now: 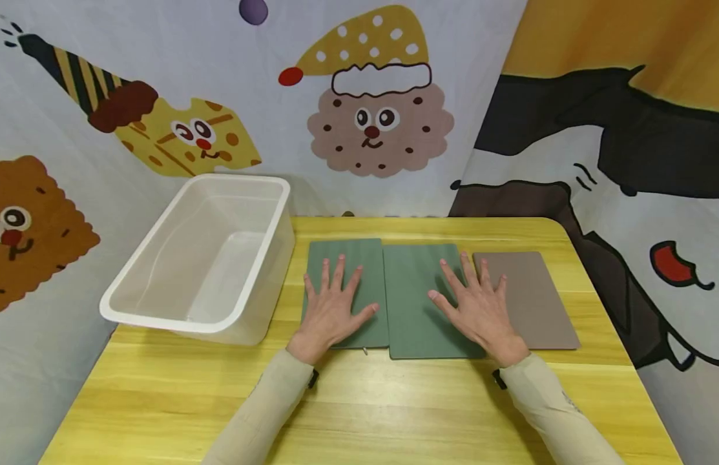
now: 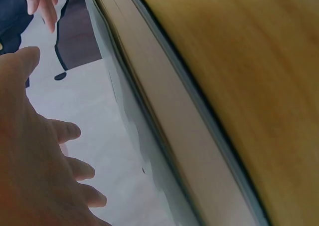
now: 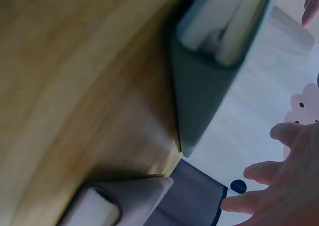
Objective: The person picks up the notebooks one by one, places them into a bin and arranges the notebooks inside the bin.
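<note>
Two hands, a left hand [image 1: 333,313] and a right hand [image 1: 481,313], are held palm down with fingers spread, gripping nothing. In the wrist views they appear raised above the books; the head view alone does not settle whether they touch the covers. There are three closed books lying flat in a row on one yellow wood-grain counter [image 1: 359,413]: two green and one brownish mauve. The left hand is over the left green book [image 1: 371,271]; the right hand spans the right side of the middle green book [image 1: 411,297] and the left edge of the mauve book [image 1: 539,300]. The two green books lie edge to edge, the middle one reaching slightly nearer the person, while a strip of bare wood parts it from the mauve one. All three have plain covers and rounded corners; the wrist views show thick blocks of pale pages between the covers. One tiny bit, too small to identify, shows at the near edge of the left green book. One white plastic tub [image 1: 269,284] stands left of the row, with nothing between it and the left green book. Two beige sleeves [image 1: 272,400] and two dark wrist straps [image 1: 499,379] show, and behind hangs a cartoon-printed cloth [image 1: 382,200].
</note>
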A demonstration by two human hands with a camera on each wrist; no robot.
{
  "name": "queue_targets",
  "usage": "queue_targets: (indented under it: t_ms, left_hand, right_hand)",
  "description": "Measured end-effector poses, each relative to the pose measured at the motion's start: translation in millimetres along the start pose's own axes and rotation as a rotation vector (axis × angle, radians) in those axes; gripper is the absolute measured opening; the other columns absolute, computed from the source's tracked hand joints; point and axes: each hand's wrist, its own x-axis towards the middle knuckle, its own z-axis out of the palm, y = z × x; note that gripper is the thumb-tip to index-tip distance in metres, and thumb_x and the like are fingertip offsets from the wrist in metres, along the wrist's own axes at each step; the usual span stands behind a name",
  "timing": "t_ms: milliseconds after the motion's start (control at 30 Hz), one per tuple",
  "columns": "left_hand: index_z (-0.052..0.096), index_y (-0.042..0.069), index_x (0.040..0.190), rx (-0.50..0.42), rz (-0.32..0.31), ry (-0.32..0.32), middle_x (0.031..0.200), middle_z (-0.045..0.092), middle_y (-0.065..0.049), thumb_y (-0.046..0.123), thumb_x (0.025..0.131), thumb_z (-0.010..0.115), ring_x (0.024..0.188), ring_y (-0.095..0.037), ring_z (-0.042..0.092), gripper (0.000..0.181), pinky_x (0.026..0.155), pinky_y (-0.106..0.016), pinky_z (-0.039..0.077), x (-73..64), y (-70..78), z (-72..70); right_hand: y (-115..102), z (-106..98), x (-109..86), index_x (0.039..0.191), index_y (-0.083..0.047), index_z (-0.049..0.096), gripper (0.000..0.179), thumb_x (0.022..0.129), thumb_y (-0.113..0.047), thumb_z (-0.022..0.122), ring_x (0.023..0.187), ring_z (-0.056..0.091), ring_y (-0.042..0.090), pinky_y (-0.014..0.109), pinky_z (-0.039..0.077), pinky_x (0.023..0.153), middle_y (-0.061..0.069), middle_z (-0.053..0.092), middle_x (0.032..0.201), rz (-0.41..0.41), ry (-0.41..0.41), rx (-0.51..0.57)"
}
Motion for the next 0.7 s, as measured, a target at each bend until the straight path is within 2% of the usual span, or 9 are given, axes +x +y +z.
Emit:
queue_targets:
  t_ms: [233, 567, 700]
  left_hand:
    - [0.031, 0.021, 0.165, 0.011, 0.007, 0.039, 0.172, 0.010, -0.020, 0.076, 0.097, 0.043, 0.155, -0.051, 0.009, 0.089, 0.111, -0.083, 0.012, -0.3, -0.3, -1.1]
    - [0.030, 0.020, 0.165, -0.009, -0.003, 0.020, 0.172, 0.008, -0.020, 0.077, 0.097, 0.042, 0.155, -0.050, 0.005, 0.090, 0.111, -0.083, 0.010, -2.1, 1.2, -3.0]
    - [0.031, 0.020, 0.165, 0.007, -0.004, 0.028, 0.172, 0.009, -0.020, 0.077, 0.097, 0.042, 0.155, -0.051, 0.008, 0.090, 0.111, -0.083, 0.012, -2.5, 1.8, -2.6]
  right_hand:
    - [-1.4, -0.4, 0.3, 0.165, -0.023, 0.031, 0.078, 0.102, -0.068, 0.045, 0.152, 0.009, 0.057, 0.088, 0.009, 0.105, 0.023, 0.016, 0.170, -0.009, 0.021, -0.007]
    - [-6.3, 0.6, 0.3, 0.165, -0.022, 0.030, 0.078, 0.103, -0.067, 0.043, 0.154, 0.006, 0.055, 0.088, 0.009, 0.106, 0.024, 0.014, 0.170, -0.010, 0.007, -0.005]
    - [-7.6, 1.8, 0.8, 0.165, -0.023, 0.030, 0.078, 0.103, -0.068, 0.042, 0.153, 0.007, 0.056, 0.088, 0.010, 0.106, 0.024, 0.015, 0.170, -0.013, 0.008, -0.008]
